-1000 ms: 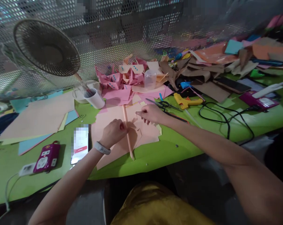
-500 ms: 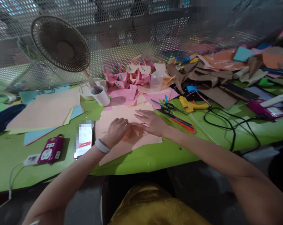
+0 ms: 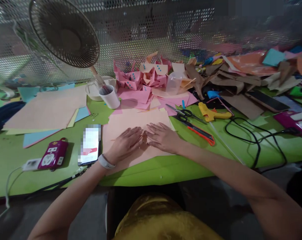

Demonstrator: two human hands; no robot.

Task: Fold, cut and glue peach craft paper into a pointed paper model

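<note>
A peach sheet of paper (image 3: pixel 151 116) lies on the green-covered table in front of me. My left hand (image 3: pixel 127 142) rests flat on it, fingers stretched out and pointing right. My right hand (image 3: pixel 164 138) also lies flat, fingers spread and pointing left. The fingertips of both hands nearly meet over a small folded piece of peach paper (image 3: pixel 143 144), most of which the hands cover. Scissors (image 3: pixel 184 115) and an orange-edged box cutter (image 3: pixel 200 134) lie to the right of my right hand. A lit phone (image 3: pixel 90 145) is left of my left hand.
A fan (image 3: pixel 68 36) stands at the back left beside a white cup (image 3: pixel 109 97). Folded pink paper shapes (image 3: pixel 141 76) are piled behind. A yellow glue gun (image 3: pixel 213 113) and a black cord (image 3: pixel 255 140) lie right; a purple power socket (image 3: pixel 53 154) and stacked paper (image 3: pixel 46 110) left.
My left hand has gone from curled fingers to lying flat. The right hand has flattened too, and the folded piece is now pressed lower and more covered. The camera view has shifted slightly.
</note>
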